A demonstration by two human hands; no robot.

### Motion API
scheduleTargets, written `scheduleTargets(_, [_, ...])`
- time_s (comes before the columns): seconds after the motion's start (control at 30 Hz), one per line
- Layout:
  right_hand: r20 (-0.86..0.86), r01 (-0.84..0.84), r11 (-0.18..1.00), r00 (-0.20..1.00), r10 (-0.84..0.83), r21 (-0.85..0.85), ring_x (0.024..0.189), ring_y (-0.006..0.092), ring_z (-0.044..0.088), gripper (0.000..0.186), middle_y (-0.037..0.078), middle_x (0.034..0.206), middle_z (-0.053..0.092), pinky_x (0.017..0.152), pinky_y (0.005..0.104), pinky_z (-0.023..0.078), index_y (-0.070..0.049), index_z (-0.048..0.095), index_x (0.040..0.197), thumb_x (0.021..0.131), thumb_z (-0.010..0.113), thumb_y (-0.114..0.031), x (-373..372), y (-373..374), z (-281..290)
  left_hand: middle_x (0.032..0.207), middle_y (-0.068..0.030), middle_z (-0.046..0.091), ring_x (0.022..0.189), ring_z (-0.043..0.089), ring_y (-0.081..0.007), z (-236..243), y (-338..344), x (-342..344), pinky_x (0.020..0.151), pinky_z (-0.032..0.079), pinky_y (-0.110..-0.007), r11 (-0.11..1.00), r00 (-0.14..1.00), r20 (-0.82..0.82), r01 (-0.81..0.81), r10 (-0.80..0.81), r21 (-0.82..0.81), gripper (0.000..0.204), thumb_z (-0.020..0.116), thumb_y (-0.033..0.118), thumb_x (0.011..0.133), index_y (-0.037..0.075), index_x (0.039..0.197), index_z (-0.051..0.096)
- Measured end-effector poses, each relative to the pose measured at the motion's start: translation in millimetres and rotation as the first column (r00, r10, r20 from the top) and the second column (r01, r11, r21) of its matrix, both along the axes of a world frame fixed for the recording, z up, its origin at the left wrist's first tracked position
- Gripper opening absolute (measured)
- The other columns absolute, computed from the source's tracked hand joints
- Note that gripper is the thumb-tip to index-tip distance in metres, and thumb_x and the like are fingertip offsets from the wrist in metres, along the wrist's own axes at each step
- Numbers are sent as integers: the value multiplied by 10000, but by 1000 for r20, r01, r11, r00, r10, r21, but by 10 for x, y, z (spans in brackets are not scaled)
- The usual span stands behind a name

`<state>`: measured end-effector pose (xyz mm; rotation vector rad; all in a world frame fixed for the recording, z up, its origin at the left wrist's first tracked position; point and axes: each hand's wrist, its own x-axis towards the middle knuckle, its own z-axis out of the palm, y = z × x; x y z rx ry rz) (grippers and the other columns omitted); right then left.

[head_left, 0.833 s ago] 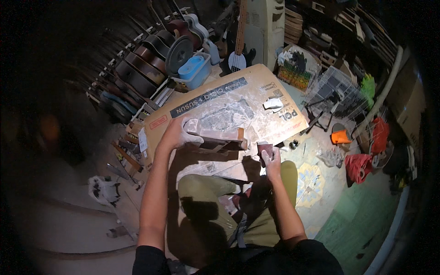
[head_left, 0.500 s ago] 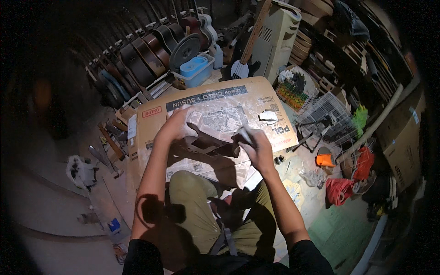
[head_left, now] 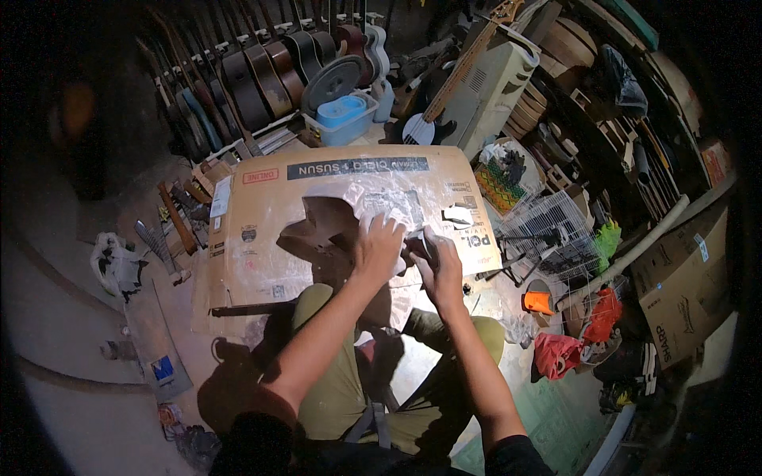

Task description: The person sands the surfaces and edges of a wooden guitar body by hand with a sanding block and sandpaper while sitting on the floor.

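Brown wooden piece (head_left: pixel 327 213) mid-frame, over cardboard (head_left: pixel 258 202), prob. so that catches the white dust (head_left: pixel 406 208). My L hand (head_left: pixel 378 244) grips its right end, prob. to steady it; R hand (head_left: pixel 441 262) pinches small dark thing (head_left: pixel 417 245), can't tell what.

We see a dull, matt brown cardboard sheet (head_left: pixel 262 210), its surface smeared with chalky powder, and the same pale dust coats the fingertips of the left hand (head_left: pixel 380 240). The dark piece (head_left: pixel 333 214) beneath looks like bare, unglossed wood. In the right hand (head_left: pixel 439 258) we make out a thin sheet (head_left: pixel 429 244), dull grey, too small to tell paper from cloth. The trousers (head_left: pixel 321 416) are soft matt cloth. Beyond, we find a smooth blue plastic tub (head_left: pixel 341 111), guitars (head_left: pixel 248 87) of dark wood, a thin metal wire basket (head_left: pixel 559 230) and a crumpled, faintly shiny plastic bag (head_left: pixel 117 266).
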<state>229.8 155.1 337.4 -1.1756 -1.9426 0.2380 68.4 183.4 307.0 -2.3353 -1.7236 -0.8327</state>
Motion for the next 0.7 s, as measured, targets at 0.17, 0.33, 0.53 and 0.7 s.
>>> scheduleTargets(0.17, [-20, -5, 999, 1000, 4, -39, 985, 305, 653, 503, 193, 1075, 644, 882, 371, 517, 24, 574, 1314, 850, 756, -37, 81, 25, -59, 1015, -55, 663, 1130, 574, -281, -3, -21, 11, 1077, 341, -521, 994, 995, 98, -26, 15, 109, 225, 676, 142, 780, 124, 1004, 692])
scheduleTargets(0.33, [-202, 92, 970, 969, -139, -224, 1096, 224, 629, 449, 175, 1196, 653, 961, 342, 499, 54, 569, 1294, 880, 730, -14, 222, 118, -97, 967, -22, 655, 1043, 578, -272, -170, 89, 7, 988, 396, -527, 999, 982, 180, 49, -52, 23, 195, 694, 186, 775, 131, 962, 683])
scheduleTargets(0.53, [-174, -32, 990, 985, 7, -140, 1022, 343, 630, 515, 191, 1106, 639, 914, 392, 500, -3, 607, 1301, 807, 750, 1, 199, 72, -71, 965, -36, 655, 1028, 578, -273, 81, 19, -107, 948, 433, -498, 982, 970, 159, 186, -185, 10, 393, 788, 330, 653, 123, 972, 686])
scheduleTargets(0.7, [-72, 19, 992, 997, -28, -128, 1091, 381, 570, 567, 190, 1150, 616, 961, 425, 461, -54, 624, 1306, 755, 731, 26, 131, -27, -68, 1185, -101, 647, 1175, 534, -355, 63, 26, -123, 1024, 386, -550, 983, 981, 92, 176, -171, -49, 346, 701, 165, 747, 110, 1088, 677])
